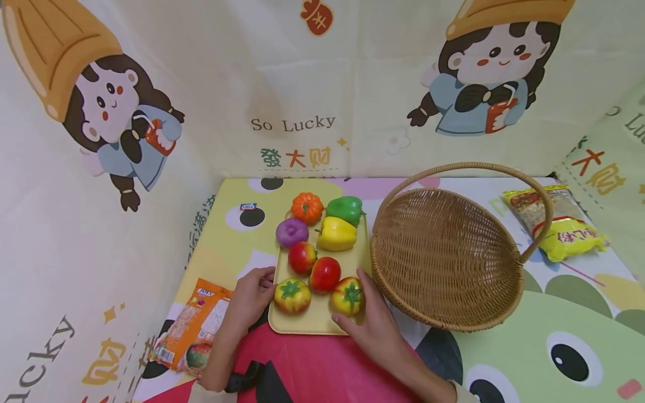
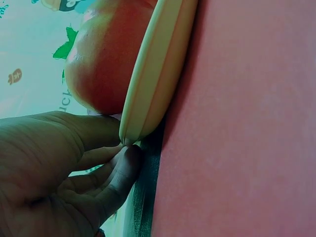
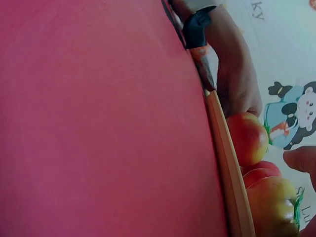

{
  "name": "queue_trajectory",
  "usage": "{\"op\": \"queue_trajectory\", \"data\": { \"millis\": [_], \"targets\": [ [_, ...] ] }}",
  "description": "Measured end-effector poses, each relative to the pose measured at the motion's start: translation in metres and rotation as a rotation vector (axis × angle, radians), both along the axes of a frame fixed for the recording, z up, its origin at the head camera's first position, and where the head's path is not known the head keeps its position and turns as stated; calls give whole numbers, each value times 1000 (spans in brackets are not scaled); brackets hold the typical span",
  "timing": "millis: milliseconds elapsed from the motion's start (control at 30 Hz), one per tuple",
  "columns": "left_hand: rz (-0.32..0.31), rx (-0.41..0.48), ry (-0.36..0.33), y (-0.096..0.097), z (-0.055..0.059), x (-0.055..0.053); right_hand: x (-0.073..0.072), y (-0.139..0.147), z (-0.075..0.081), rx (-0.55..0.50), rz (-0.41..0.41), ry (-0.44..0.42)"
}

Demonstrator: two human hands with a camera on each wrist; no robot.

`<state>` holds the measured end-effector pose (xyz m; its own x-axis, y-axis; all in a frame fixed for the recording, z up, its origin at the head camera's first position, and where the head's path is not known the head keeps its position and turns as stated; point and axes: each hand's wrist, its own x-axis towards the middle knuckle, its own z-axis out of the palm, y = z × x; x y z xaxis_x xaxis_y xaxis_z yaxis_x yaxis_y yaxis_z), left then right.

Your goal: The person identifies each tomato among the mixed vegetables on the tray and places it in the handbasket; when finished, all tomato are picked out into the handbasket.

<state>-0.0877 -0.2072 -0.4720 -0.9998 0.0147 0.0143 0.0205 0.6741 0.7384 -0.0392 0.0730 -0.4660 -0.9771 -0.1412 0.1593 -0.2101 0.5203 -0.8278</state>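
A shallow cream tray (image 1: 305, 326) carries several toy-like fruits and vegetables. My left hand (image 1: 253, 294) pinches the tray's left edge, thumb at the rim and fingertips beneath it in the left wrist view. Beside that hand sits a yellow-red fruit with a green leafy top (image 1: 292, 295). My right hand (image 1: 375, 322) spreads around a similar leafy-topped fruit (image 1: 347, 295) at the tray's front right. In the right wrist view its thumb (image 3: 302, 160) stands apart from the fruit. Two red fruits (image 1: 325, 274) lie between the hands.
Farther up the tray are a yellow pepper (image 1: 337, 234), a green pepper (image 1: 345, 210), a purple onion-like piece (image 1: 291, 232) and an orange pumpkin (image 1: 307, 207). A wicker basket (image 1: 445, 260) with a tall handle stands right. An orange packet (image 1: 194, 324) lies left, a yellow packet (image 1: 556, 221) far right.
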Motion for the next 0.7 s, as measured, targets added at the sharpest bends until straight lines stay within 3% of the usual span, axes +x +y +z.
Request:
{"op": "queue_trajectory", "data": {
  "millis": [700],
  "targets": [
    [6,-21,-4,-1,-2,1,-3,-1,-5,-36,-30,-65]
  ]
}}
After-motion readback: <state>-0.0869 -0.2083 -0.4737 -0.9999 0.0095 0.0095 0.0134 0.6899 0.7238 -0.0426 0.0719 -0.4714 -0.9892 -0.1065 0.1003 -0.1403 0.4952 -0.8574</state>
